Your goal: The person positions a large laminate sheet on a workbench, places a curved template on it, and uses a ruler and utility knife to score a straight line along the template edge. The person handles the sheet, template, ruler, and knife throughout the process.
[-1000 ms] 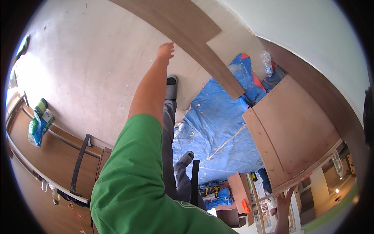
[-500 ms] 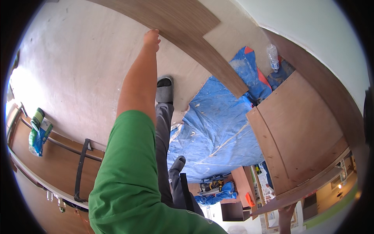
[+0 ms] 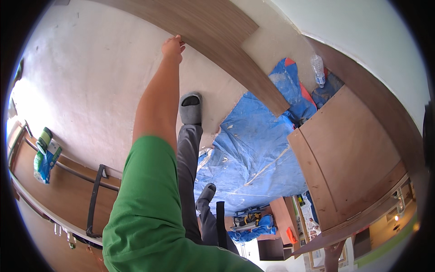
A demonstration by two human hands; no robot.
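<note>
My left hand (image 3: 174, 47) is stretched out at the end of a green sleeve, its fingers closed on the near edge of a long brown wood-grain plank (image 3: 217, 38). That plank runs from the upper left toward the middle right, and its narrow end overlaps a blue tarp (image 3: 253, 145). Another wood-grain piece seems to lie along its far side, with a stepped end. I cannot make out my right hand anywhere in the picture. My legs and grey slippers (image 3: 190, 109) show below the plank.
Against the right wall stand a plywood panel (image 3: 353, 149) and a clear plastic bottle (image 3: 318, 70). Green and blue packages (image 3: 46, 156) sit on a brown piece with a rail at the left. Tools (image 3: 247, 221) and an open cabinet box (image 3: 271, 249) show at the bottom.
My left forearm has shifted slightly left, with the fingers still at the plank's edge. More of my slipper and leg shows. The plank looks almost unmoved.
</note>
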